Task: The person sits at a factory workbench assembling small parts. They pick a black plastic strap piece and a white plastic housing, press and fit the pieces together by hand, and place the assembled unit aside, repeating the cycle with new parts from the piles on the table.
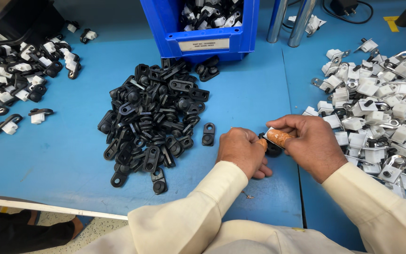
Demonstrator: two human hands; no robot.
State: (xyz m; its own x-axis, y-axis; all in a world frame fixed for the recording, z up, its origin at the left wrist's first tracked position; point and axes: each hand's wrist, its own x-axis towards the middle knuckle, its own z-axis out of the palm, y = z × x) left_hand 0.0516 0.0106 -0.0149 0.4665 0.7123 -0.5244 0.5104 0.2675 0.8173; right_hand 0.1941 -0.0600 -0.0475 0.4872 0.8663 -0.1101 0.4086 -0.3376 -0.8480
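both hands meet over the blue tabletop (71,155), just right of the heap of black plastic clips (153,120) — that heap is the landmark for everything below.

left hand (241,151): curled shut, its grip pinching a small black clip part (273,149) from the left side; most of the part is hidden between the two hands. right hand (306,143): also closed, thumb in an orange finger cot (278,137) pressing a white piece (271,130) down against the black part. the exact seating of the two pieces cannot be told from here.

one loose black clip (208,134) lies between the heap and the left hand. well right of the heap, beyond the hands, a spread of white clips with metal loops (377,108). behind the heap, a blue parts bin (203,33) holding joined black-and-white pieces. far left of the heap, another scatter of joined black-and-white clips (10,80).

judgement on doing the press well — keep the black part held square and steady in the left pinch, thumb pressure straight down over the white piece, not off to an edge, so it seats evenly instead of tilting or slipping out.
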